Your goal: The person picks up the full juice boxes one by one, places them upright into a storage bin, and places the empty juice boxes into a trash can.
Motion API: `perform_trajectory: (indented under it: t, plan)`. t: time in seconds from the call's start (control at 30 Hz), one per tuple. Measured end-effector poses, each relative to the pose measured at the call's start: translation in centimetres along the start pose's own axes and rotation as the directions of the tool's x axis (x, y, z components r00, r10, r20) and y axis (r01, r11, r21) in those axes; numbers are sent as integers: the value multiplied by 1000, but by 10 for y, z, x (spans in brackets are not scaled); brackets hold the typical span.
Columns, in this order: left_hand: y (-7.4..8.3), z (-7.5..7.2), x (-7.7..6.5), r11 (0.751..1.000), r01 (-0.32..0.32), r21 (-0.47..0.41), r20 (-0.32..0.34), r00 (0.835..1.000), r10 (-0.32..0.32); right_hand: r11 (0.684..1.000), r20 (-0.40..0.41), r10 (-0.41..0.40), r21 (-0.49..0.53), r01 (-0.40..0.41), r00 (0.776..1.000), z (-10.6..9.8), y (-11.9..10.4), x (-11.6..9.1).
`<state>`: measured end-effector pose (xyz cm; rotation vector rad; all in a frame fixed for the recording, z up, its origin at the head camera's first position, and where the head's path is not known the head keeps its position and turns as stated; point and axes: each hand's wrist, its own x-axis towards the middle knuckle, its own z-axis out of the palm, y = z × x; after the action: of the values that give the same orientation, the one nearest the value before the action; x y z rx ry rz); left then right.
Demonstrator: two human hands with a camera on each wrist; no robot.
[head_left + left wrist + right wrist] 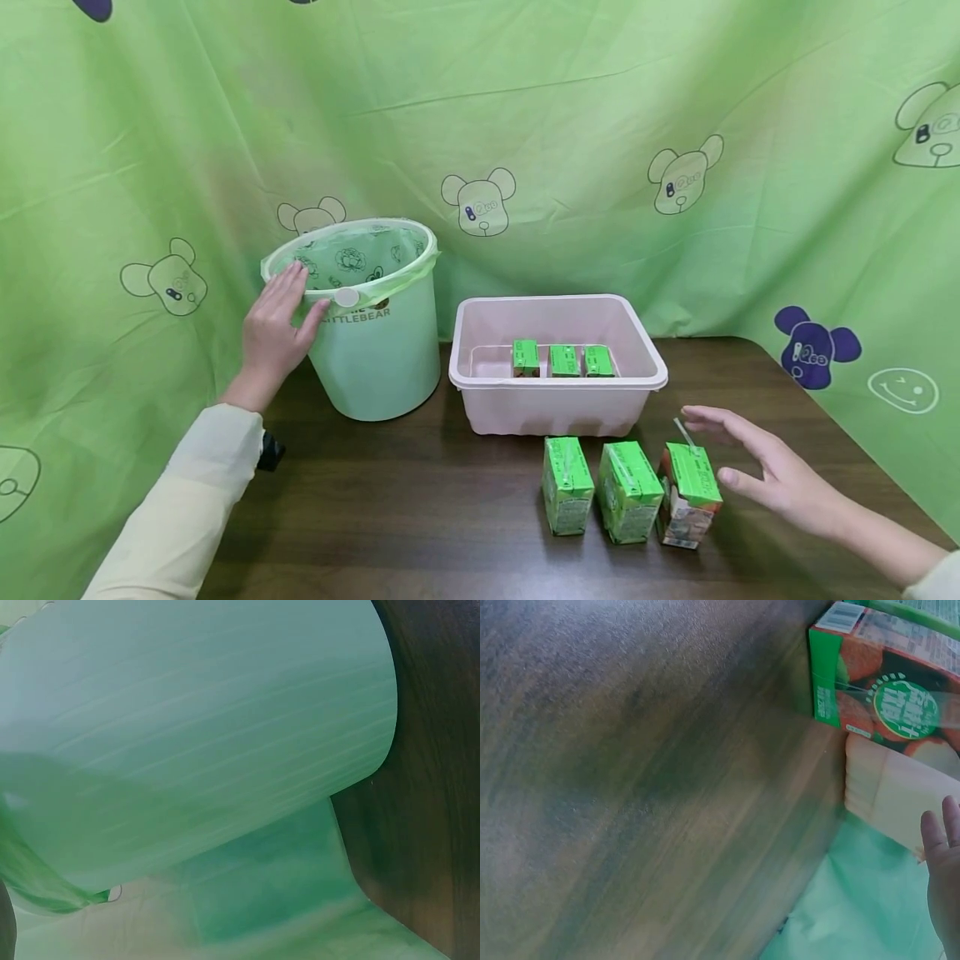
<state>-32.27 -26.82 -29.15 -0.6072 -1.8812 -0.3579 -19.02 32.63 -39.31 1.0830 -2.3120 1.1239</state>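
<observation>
My left hand [276, 327] is at the near left rim of a pale green trash bin [378, 358], its fingers fairly straight and the thumb spread apart. A patterned bag [348, 250] lines the bin and folds over its rim. The bin's ribbed side [202, 735] fills most of the left wrist view. Close to the right of a drink carton [692, 487] with a straw [683, 432] standing up, my right hand [776, 475] is held with fingers extended and nothing in it. The right wrist view shows the carton's printed side [900, 705] above the fingertips [932, 829].
Two more green-topped cartons, one in the middle [630, 496] and one to the left [567, 487], stand in a row with the first. Behind them is a pale pink tub [555, 408] holding three cartons. A green curtain [570, 108] hangs behind the dark wooden table [390, 525].
</observation>
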Motion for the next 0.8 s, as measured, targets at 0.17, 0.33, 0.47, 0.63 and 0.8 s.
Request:
perform_trajectory:
  t: [0.17, 0.33, 0.47, 0.63, 0.8]
  plan:
    - [0, 1, -1, 1000, -4, -6, -15, 1000, 4, 1000, 17, 16, 13, -17, 1000, 3, -2, -1]
    - [0, 2, -3, 1000, -6, -8, -18, 1000, 6, 998, 60, 52, -31, -50, 997, 5, -5, -3]
    - [-1, 2, -3, 1000, -12, -3, -17, 1000, 12, 995, 89, 69, -74, -63, 994, 7, -5, -6]
    - [-1, 3, -3, 1000, -6, -11, -24, 1000, 6, 996, 100, 74, -46, -70, 992, 12, -5, -8]
    - [0, 3, -3, 1000, -6, -11, -29, 1000, 6, 995, 91, 100, -17, -99, 991, 15, -6, -10]
